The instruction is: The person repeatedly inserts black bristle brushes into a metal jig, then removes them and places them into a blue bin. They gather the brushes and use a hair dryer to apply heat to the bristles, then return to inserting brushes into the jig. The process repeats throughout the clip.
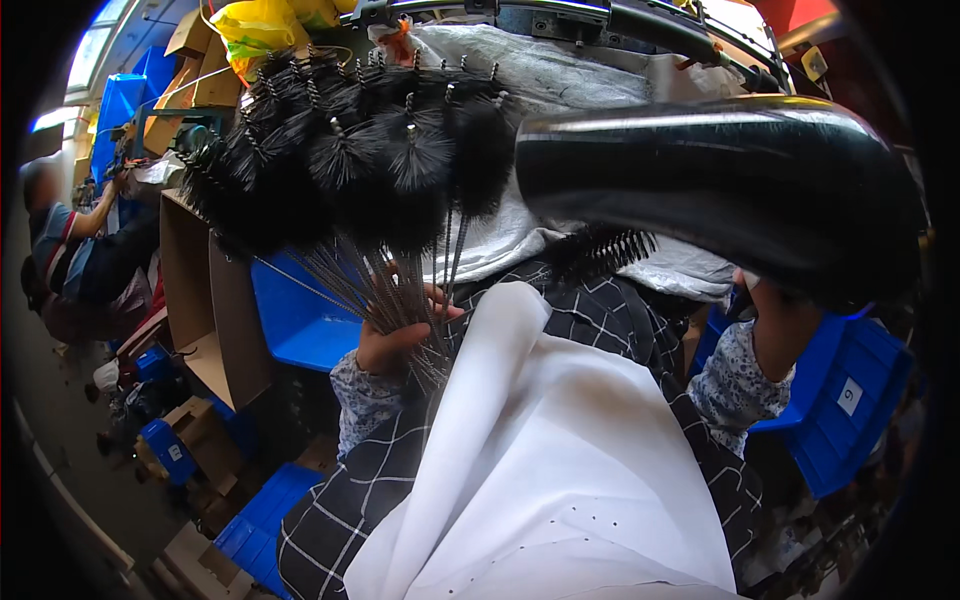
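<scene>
A thick bundle of black-bristled wire brushes (380, 165) stands heads up at the left of centre. Their twisted metal stems pass through my left hand (395, 340), whose fingers are closed round them. My right hand (768, 310) is at the right, partly behind a large glossy black barrel-shaped object (700, 165) close to the camera. Most of its fingers are hidden, so whether it grips anything does not show. Another black brush head (605, 255) lies sideways below the black object, between my hands, its stem out of sight.
White sheeting (490, 60) covers the surface ahead, with a metal frame behind. A white cloth (590, 450) lies over my lap. Blue bins (305, 310) stand on both sides, and an open cardboard box (215, 310) is at the left. Another person (75, 235) sits far left.
</scene>
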The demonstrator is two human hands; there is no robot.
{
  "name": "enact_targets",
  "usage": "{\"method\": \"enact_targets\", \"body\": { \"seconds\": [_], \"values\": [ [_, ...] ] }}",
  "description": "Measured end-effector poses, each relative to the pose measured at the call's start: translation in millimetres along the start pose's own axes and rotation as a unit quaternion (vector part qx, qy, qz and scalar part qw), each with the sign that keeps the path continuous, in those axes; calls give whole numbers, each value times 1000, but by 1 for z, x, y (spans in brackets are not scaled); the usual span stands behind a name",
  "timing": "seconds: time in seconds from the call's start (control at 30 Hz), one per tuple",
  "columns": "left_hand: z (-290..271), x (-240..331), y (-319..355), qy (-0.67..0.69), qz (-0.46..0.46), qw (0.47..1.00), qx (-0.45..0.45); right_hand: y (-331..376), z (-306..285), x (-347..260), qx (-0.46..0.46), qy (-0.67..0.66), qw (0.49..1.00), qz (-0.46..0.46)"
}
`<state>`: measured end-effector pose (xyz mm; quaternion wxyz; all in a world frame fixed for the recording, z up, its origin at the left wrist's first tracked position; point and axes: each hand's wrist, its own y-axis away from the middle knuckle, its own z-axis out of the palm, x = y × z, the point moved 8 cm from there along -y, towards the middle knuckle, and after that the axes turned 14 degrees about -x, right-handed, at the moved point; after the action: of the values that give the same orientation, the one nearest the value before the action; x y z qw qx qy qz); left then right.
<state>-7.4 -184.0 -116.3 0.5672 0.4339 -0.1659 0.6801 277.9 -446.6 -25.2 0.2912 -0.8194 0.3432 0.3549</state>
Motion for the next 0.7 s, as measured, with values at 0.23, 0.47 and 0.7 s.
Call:
{"method": "enact_targets", "body": {
  "seconds": [0.23,0.47,0.7],
  "values": [
    [5,-1,0,14,-61,998,27,-4,9,3,-54,68,996,12],
    [19,13,-8,-26,-1,1000,9,-18,21,-9,-38,-35,998,25],
    [3,19,-14,-137,-11,990,21,-26,39,-10,-35,-196,976,91]
  ]
}}
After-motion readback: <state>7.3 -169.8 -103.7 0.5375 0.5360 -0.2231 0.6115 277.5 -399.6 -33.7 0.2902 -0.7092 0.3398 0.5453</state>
